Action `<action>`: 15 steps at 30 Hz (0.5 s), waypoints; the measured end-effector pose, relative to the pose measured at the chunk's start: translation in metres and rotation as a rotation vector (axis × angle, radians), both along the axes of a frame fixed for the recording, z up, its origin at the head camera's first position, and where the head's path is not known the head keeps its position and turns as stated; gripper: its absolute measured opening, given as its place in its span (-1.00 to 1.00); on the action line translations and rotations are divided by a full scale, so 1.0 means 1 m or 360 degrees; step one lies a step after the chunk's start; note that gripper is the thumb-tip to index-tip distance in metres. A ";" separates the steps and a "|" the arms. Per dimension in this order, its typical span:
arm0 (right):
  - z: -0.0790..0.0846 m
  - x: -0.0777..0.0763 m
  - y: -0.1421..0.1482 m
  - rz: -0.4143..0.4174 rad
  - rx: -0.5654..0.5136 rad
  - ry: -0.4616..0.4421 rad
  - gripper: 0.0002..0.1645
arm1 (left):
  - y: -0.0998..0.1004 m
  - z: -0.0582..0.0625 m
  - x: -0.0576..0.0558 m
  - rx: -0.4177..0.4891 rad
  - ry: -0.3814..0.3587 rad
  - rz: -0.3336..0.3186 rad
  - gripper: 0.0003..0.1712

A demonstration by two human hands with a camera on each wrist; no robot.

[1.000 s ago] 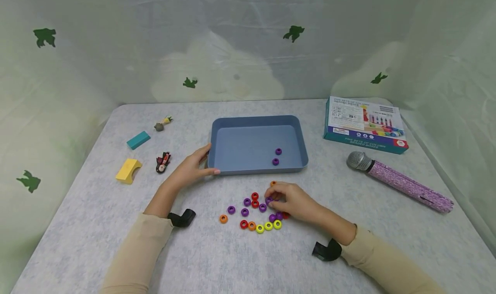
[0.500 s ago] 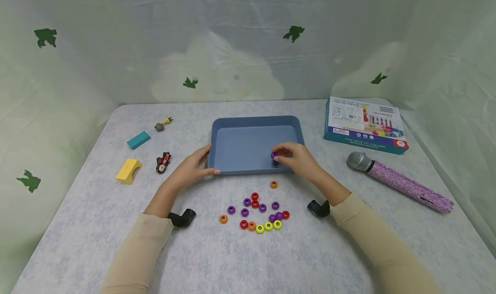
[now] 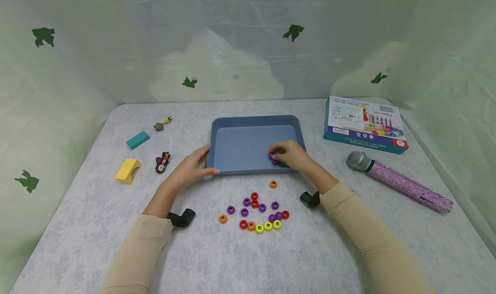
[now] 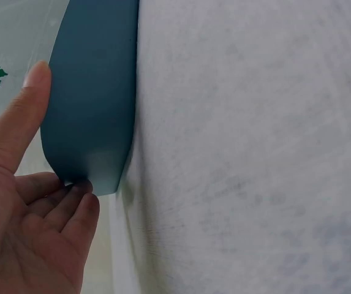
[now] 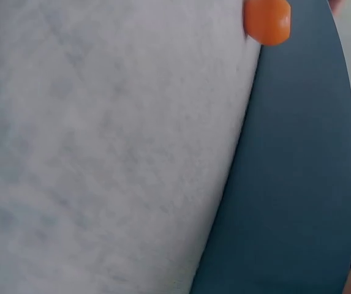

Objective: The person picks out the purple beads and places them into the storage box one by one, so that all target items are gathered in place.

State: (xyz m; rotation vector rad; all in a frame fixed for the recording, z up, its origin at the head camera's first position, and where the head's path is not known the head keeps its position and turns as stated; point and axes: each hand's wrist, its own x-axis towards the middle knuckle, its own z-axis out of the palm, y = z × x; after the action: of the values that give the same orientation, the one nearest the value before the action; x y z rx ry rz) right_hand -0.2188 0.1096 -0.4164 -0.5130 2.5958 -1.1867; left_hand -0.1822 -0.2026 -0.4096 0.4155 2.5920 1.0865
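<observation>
A shallow blue tray [image 3: 240, 145] stands at mid-table. My left hand [image 3: 191, 168] holds its near left corner, thumb along the front and fingers against the left side; the left wrist view shows bent fingertips on the tray's wall [image 4: 92, 92]. Inside the tray's right part, my right hand [image 3: 292, 154] pinches a purple bead [image 3: 271, 156] low over the floor. Another purple bead [image 3: 274, 162] lies just under those fingertips. The right wrist view shows the tray's wall [image 5: 285, 159] hiding most of that hand, and an orange bead [image 5: 268, 21] in front of the tray.
Several purple, red, orange and yellow beads [image 3: 254, 204] lie scattered before the tray. At left are a yellow arch block [image 3: 127, 171], a teal block [image 3: 137, 140] and small figures [image 3: 162, 162]. At right sit a boxed bead set [image 3: 364, 124] and a glittery microphone [image 3: 403, 182].
My right hand has picked a purple bead from the scattered group and carried it up into the tray, then shifted slightly left and lower. The left hand stays at the tray's corner.
</observation>
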 end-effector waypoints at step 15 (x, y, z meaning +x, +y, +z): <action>0.018 0.037 0.007 0.0226 -0.0375 0.0221 -0.57 | -0.001 0.000 0.000 0.0023 -0.0027 -0.0007 0.08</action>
State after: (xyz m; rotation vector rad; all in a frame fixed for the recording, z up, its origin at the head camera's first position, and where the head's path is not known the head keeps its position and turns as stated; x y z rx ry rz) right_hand -0.1814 0.1166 -0.3988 -0.8401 2.4928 -1.4630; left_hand -0.1826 -0.2034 -0.4093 0.4137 2.5688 1.1028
